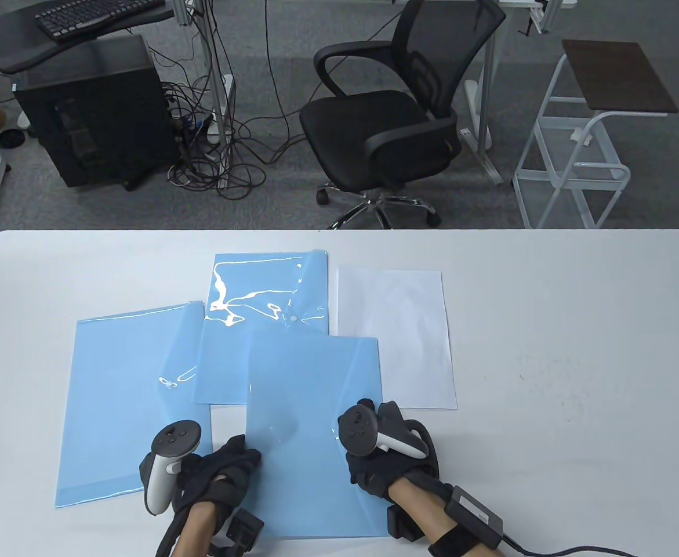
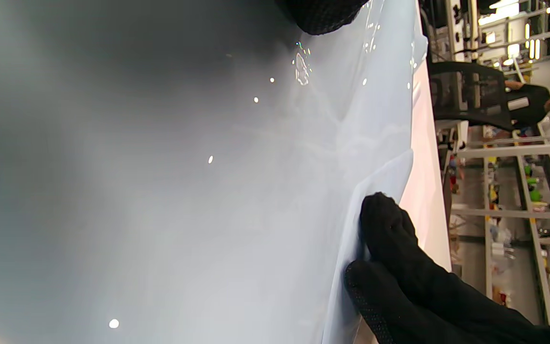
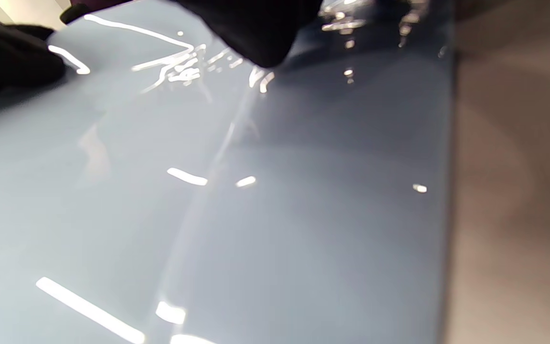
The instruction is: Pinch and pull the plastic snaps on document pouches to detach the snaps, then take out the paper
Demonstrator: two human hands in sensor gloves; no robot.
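Three blue document pouches lie on the white table (image 1: 577, 348). The near pouch (image 1: 304, 418) overlaps the back pouch (image 1: 264, 301), and the left pouch (image 1: 124, 394) lies beside them. A white paper sheet (image 1: 397, 336) rests to the right of the back pouch. My left hand (image 1: 232, 464) presses its fingers on the near pouch's left edge. My right hand (image 1: 374, 441) pinches the near pouch's right edge; in the left wrist view its fingers (image 2: 389, 239) grip that raised edge. The near pouch's snap is hidden.
A black office chair (image 1: 385, 127) stands beyond the table's far edge. A white trolley (image 1: 583, 133) is at the back right and a black computer tower (image 1: 95, 110) at the back left. Bare table stretches to the right of the paper.
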